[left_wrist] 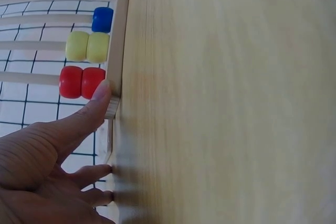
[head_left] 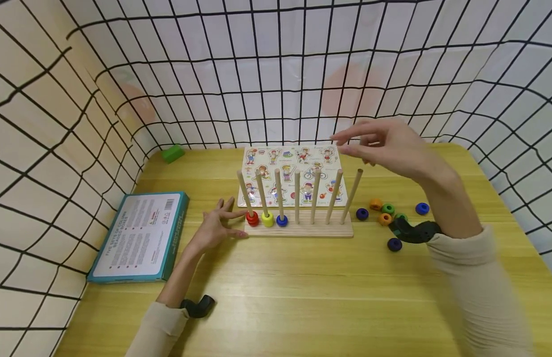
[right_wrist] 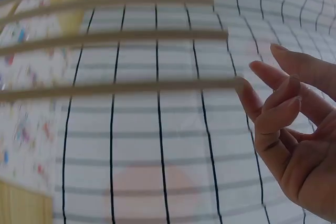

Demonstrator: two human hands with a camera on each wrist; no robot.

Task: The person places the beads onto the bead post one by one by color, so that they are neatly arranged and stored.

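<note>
A wooden peg stand (head_left: 320,230) with several upright dowels stands mid-table. Red beads (head_left: 252,219), yellow beads (head_left: 267,219) and one blue bead (head_left: 282,221) are threaded on its three leftmost dowels. My left hand (head_left: 215,228) is at the stand's left end, thumb and index finger extended to touch it beside the red beads. In the left wrist view the thumb (left_wrist: 79,124) lies on the base's corner, the other fingers spread below. My right hand (head_left: 392,146) is raised above the stand's right side, holding nothing; its fingers are loosely bent, near a dowel's top (right_wrist: 231,83) in the right wrist view.
Loose orange, green and blue beads (head_left: 421,208) lie right of the stand. A picture board (head_left: 294,158) with cartoon figures is behind it. At left lies a blue-edged box (head_left: 138,238); a green block (head_left: 173,153) sits farther back. Black netting (head_left: 258,74) surrounds the table.
</note>
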